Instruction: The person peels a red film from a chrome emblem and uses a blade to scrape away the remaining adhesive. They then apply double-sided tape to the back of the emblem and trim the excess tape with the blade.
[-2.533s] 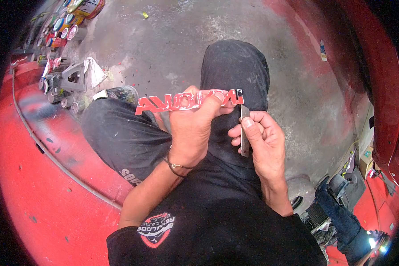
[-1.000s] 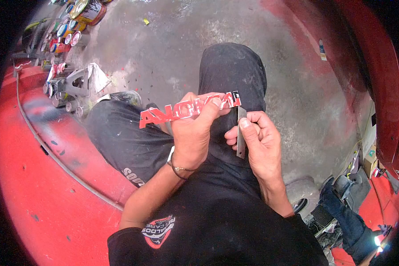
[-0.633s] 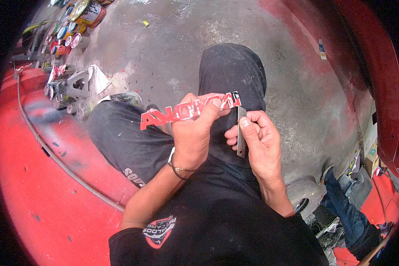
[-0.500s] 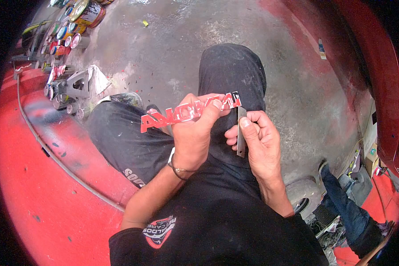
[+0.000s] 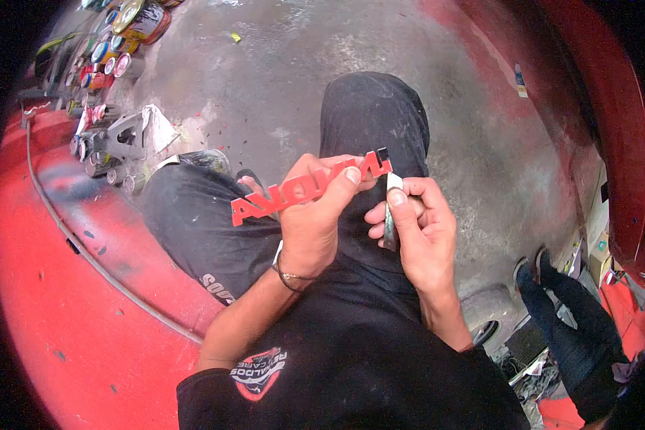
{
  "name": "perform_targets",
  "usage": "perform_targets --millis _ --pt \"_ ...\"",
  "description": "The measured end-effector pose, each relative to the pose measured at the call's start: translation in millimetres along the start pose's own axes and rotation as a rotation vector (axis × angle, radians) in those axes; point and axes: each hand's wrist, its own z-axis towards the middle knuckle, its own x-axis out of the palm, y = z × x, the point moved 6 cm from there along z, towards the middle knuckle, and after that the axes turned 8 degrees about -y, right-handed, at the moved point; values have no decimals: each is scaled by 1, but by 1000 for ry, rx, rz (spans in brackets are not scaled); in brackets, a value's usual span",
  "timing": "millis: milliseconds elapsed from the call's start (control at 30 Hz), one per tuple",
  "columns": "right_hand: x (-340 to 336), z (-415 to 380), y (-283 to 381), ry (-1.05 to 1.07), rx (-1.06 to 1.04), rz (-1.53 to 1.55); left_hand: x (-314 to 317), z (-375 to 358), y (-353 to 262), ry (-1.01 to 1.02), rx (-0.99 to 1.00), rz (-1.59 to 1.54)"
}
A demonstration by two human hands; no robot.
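Note:
My left hand (image 5: 315, 208) grips a strip of joined red letters (image 5: 254, 208) with the thumb on top, held above my lap. The strip's right end has a small black part (image 5: 383, 153). My right hand (image 5: 421, 233) pinches a thin, flat metal blade (image 5: 391, 215) between thumb and fingers. The blade's upper tip is at the underside of the strip's right end; whether it touches cannot be made out.
Paint cans (image 5: 140, 20) and a grey stand (image 5: 127, 136) with a white cloth are at the upper left. A red panel (image 5: 72, 301) lies left, a dark red panel (image 5: 627, 143) right. Another person's legs (image 5: 566, 308) are at the lower right.
The letter strip has tilted, and its glare is gone. The blade has turned slightly in my right hand, its upper part now bright. The other person's legs have shifted, with both feet now showing.

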Motion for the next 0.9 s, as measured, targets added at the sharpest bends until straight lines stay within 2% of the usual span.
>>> perform_targets --millis 267,367,467,600,667,900 --pt "27 -10 37 122 -227 10 1 -3 -48 139 122 -154" --pt "49 -23 53 193 -202 48 -13 -15 -75 122 244 -94" --pt "66 -33 68 299 -299 23 -18 -20 -101 172 448 -79" --pt "88 -45 75 426 -229 -10 -34 -44 -128 44 553 -78" --pt "102 -52 76 506 -273 8 -45 -56 -133 3 570 -137" --pt "135 -60 95 596 -323 -159 -71 -75 -145 -170 480 -209"
